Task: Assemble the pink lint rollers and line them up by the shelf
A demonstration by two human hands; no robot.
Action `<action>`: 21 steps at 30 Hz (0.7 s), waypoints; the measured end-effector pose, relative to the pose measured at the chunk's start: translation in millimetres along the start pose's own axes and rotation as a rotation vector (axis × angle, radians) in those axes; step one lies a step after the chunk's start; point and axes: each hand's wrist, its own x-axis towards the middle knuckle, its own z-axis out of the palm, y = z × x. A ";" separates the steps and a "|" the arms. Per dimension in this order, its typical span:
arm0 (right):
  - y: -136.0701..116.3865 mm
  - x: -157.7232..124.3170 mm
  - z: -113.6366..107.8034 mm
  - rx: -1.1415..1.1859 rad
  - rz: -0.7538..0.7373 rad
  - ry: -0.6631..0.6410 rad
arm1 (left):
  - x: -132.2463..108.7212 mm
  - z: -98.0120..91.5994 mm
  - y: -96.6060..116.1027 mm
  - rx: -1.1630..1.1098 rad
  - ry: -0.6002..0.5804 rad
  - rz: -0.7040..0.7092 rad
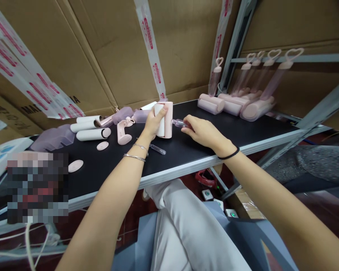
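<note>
Lint roller (168,120), pink casing with white roll, held roughly upright over black table (192,150), left hand (153,125) grip wrapped round it. Right hand (199,130) grip pinches a clear handle (179,123), tip at the casing's side; can't tell if seated. Second clear handle (158,149) lies on the table beside left wrist.

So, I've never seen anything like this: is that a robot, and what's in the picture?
No robot here: these are a person's bare hands. The single picture comes from a camera worn on the head, looking forward and down. The left hand holds a pink-and-white roller upright; the right hand grips a clear plastic piece, its tip at or near the roller's side. On the black surface lie white rolls, pink oval discs and another clear piece. To the right are pink rollers with heart-topped handles.
</note>
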 end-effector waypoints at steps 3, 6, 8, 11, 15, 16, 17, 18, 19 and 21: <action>-0.9 -0.5 -0.8 -0.044 -0.006 0.013 | 0.6 -0.6 -1.1 0.013 0.003 0.019; -2.2 -1.5 -1.5 -0.083 0.003 0.019 | 1.0 -0.8 -2.2 0.047 -0.002 0.020; -3.2 -2.4 -2.4 -0.124 0.006 0.019 | 0.7 0.0 -2.6 0.078 -0.019 0.029; -5.1 -2.9 -4.0 -0.190 -0.008 0.005 | -0.3 2.8 -2.9 0.120 -0.039 0.050; -8.1 -2.5 -6.3 -0.290 -0.019 -0.022 | -2.9 9.5 -1.6 0.194 -0.006 0.117; -8.8 -2.5 -6.9 -0.313 -0.018 -0.029 | -3.8 11.5 -0.8 0.226 0.006 0.132; -9.4 -2.7 -7.5 -0.331 -0.016 -0.037 | -4.6 13.4 0.1 0.258 0.017 0.142; -9.8 -2.8 -7.9 -0.345 -0.014 -0.042 | -5.3 15.1 1.0 0.287 0.026 0.147; -10.1 -3.0 -8.1 -0.356 -0.011 -0.045 | -5.7 16.6 1.8 0.308 0.031 0.148; -10.2 -2.5 -7.6 -0.366 -0.006 -0.048 | -5.8 18.5 2.8 0.328 0.040 0.149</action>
